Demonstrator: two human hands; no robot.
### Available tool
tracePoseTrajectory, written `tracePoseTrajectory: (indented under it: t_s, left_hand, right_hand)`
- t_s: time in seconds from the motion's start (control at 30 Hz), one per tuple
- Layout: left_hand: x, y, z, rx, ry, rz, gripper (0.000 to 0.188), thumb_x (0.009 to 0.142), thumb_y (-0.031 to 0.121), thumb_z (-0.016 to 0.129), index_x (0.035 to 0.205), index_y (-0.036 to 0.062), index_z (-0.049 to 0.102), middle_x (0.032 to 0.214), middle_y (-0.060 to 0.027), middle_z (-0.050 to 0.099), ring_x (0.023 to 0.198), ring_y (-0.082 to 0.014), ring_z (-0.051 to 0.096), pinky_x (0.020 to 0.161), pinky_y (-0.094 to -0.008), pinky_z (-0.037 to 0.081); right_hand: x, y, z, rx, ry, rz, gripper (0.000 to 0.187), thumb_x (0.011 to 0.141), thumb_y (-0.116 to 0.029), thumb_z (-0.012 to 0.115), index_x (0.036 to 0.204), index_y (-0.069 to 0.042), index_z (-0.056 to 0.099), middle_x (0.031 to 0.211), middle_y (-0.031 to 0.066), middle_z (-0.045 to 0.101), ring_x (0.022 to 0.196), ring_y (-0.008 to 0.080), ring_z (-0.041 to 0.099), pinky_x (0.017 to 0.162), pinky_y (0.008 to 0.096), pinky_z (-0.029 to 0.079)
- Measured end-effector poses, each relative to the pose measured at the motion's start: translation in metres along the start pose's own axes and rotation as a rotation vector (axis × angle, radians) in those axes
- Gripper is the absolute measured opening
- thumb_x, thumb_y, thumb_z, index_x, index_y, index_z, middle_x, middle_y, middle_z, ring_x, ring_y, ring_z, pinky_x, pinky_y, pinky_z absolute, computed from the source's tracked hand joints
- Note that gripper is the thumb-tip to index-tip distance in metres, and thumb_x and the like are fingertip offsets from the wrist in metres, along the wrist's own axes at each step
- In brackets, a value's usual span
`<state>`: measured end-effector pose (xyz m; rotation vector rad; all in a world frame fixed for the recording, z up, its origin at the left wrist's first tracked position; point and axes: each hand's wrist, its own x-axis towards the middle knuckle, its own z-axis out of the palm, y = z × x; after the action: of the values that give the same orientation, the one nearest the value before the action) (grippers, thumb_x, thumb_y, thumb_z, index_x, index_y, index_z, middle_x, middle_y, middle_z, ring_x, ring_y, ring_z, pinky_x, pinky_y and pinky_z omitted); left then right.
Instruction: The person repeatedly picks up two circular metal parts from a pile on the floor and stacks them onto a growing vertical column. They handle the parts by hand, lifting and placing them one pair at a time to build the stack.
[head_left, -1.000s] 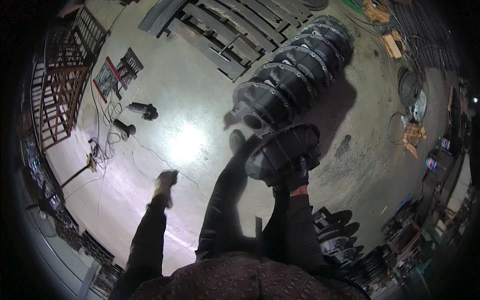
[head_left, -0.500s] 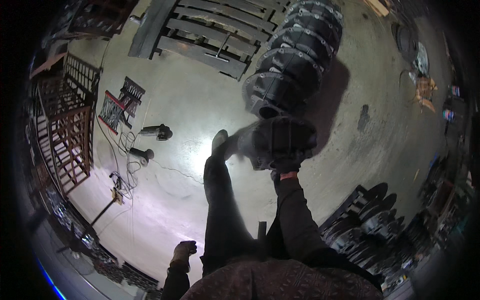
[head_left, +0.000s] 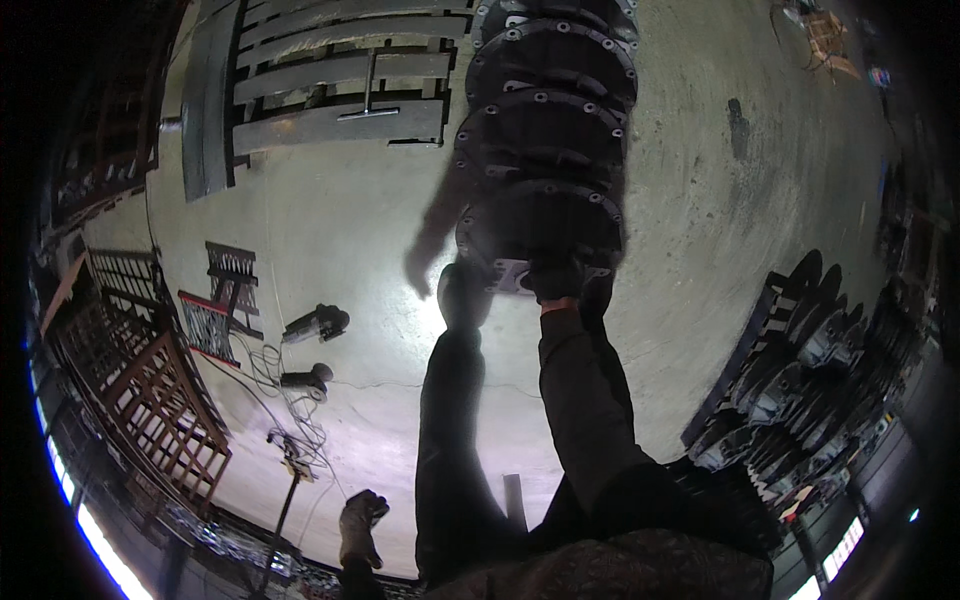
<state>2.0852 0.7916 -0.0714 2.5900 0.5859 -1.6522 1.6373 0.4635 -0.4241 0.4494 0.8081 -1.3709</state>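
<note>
Here | dark flanged housing (head_left: 540, 228) just beyond right grip (head_left: 555, 281), touching | grip holding its near edge

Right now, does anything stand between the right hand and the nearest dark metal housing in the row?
Nothing visible does: the right hand is at the near edge of the nearest housing, though it is too dark to tell whether it grips.

No lettering can be read; no numbers or signs either.
</note>
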Motion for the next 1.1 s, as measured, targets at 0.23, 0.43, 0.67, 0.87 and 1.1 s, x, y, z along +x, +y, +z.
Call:
tracePoseTrajectory:
  t_s: [0.23,0.43,0.67,0.87,1.1]
  left_hand:
    - [-0.004,0.030,0.016,0.139,-0.123,0.077,0.036,0.092,0.041,0.068,0.106,0.0084,0.068,0.105,-0.0074,0.074,0.103,-0.0223,0.071,0.098,-0.0418,0.053]
    - [-0.022,0.077,0.043,0.202,-0.136,0.121,0.031,0.092,0.038,0.066,0.101,0.0090,0.066,0.102,-0.0051,0.072,0.102,-0.0199,0.070,0.099,-0.0397,0.051]
    - [-0.023,0.078,0.039,0.167,-0.266,0.416,0.031,0.097,0.035,0.062,0.108,0.0069,0.068,0.099,-0.0051,0.071,0.096,-0.0163,0.070,0.093,-0.0348,0.055]
    - [0.010,0.122,0.030,0.190,-0.369,0.600,0.039,0.102,0.030,0.061,0.130,0.0024,0.062,0.110,-0.0069,0.071,0.100,-0.0189,0.069,0.095,-0.0351,0.055]
    - [-0.078,0.189,0.106,0.280,-0.667,1.008,0.031,0.092,0.031,0.074,0.115,0.0107,0.068,0.095,0.0013,0.067,0.084,-0.0126,0.062,0.076,-0.0304,0.050]
  right_hand:
    - [0.029,0.010,-0.004,0.013,0.041,-0.024,0.045,0.110,-0.037,0.044,0.148,-0.015,0.052,0.149,0.0117,0.057,0.139,0.0313,0.051,0.117,0.0459,0.041]
    - [0.022,0.011,-0.005,-0.014,0.061,0.015,0.043,0.110,-0.035,0.043,0.147,-0.015,0.053,0.146,0.0112,0.060,0.138,0.0307,0.053,0.116,0.0451,0.042]
    - [-0.109,-0.037,-0.028,-0.023,-0.101,0.189,0.040,0.111,-0.032,0.042,0.145,-0.015,0.054,0.143,0.0106,0.063,0.136,0.0301,0.055,0.115,0.0442,0.044]
    - [-0.308,-0.106,-0.059,-0.785,-0.038,-0.231,0.038,0.109,-0.028,0.051,0.140,-0.007,0.056,0.134,0.0124,0.067,0.124,0.0270,0.064,0.105,0.0399,0.053]
    - [-0.524,-0.140,-0.136,-0.969,0.403,-0.406,0.036,0.105,-0.029,0.056,0.135,-0.008,0.060,0.116,0.0142,0.075,0.096,0.0258,0.072,0.077,0.0379,0.057]
